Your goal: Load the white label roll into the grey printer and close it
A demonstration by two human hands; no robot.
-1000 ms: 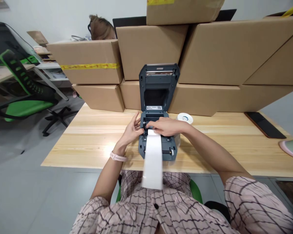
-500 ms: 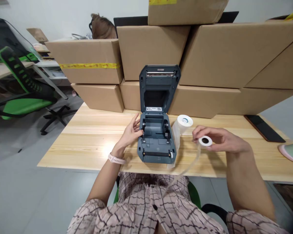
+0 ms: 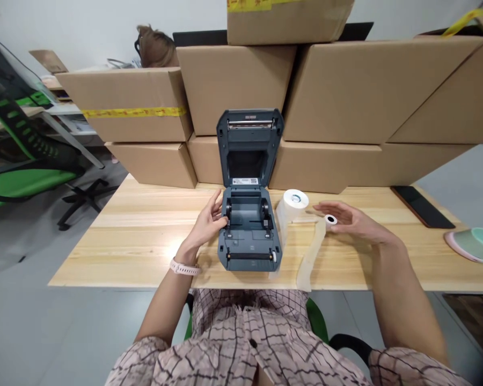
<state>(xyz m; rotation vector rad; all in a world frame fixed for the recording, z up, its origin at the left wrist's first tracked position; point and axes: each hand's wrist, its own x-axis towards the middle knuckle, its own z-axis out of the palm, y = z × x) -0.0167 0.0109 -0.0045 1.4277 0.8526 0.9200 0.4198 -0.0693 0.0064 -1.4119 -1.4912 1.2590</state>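
Observation:
A dark grey label printer (image 3: 249, 244) stands on the table with its lid (image 3: 247, 139) raised and its roll bay bare. My left hand (image 3: 207, 220) lies along its left side, thumb hooked over the edge. To the printer's right stands a white label roll (image 3: 295, 199), a strip hanging down beside the printer. A small roll (image 3: 330, 220) with a dark core rests on the table, and its pale liner strip (image 3: 312, 257) trails to the front edge. My right hand (image 3: 348, 220) is around that small roll, fingers stretched out and apart, thumb close to it.
Stacked cardboard boxes (image 3: 334, 91) line the table's back edge. A black phone (image 3: 422, 206) and a green-and-pink object (image 3: 473, 244) lie at the right. Behind the boxes a person's head (image 3: 156, 47) shows. A green chair (image 3: 32, 177) stands at the left.
The small roll has come down onto the table, and its strip now lies on the wood. My right hand's fingers have straightened. My left hand stays at the printer; the view has shifted slightly.

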